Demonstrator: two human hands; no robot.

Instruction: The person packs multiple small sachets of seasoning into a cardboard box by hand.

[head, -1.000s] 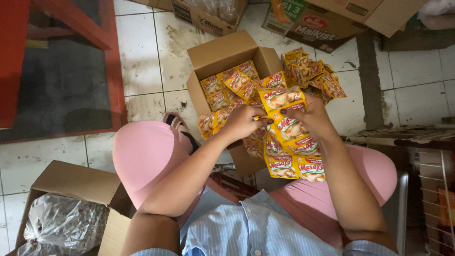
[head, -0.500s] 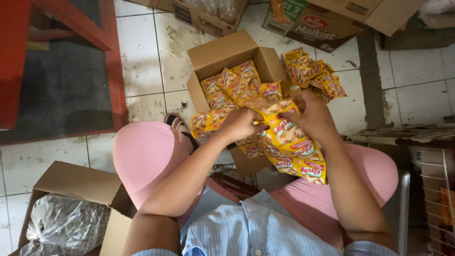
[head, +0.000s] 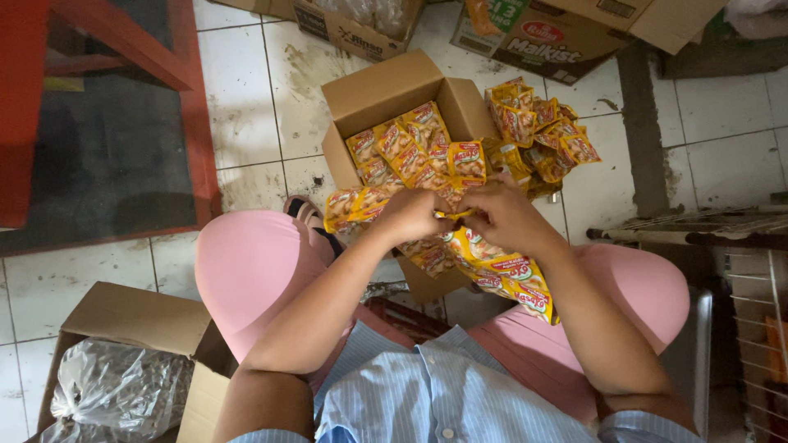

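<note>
Head view: left hand (head: 414, 215) and right hand (head: 502, 217), fingers pinched on strip of yellow sachets (head: 501, 271), centre frame, hanging toward 5 o'clock over pink lap; likely light, limp, slippery, best gripped at seams. Open sachet carton (head: 386, 90) at 12 o'clock

sachets (head: 423, 152) in open box (head: 386, 90), loose sachet pile (head: 542, 139) right of it

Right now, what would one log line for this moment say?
left hand: grips sachet strip | right hand: grips sachet strip | cardboard box: open, sachets inside | floor: tiled
</note>
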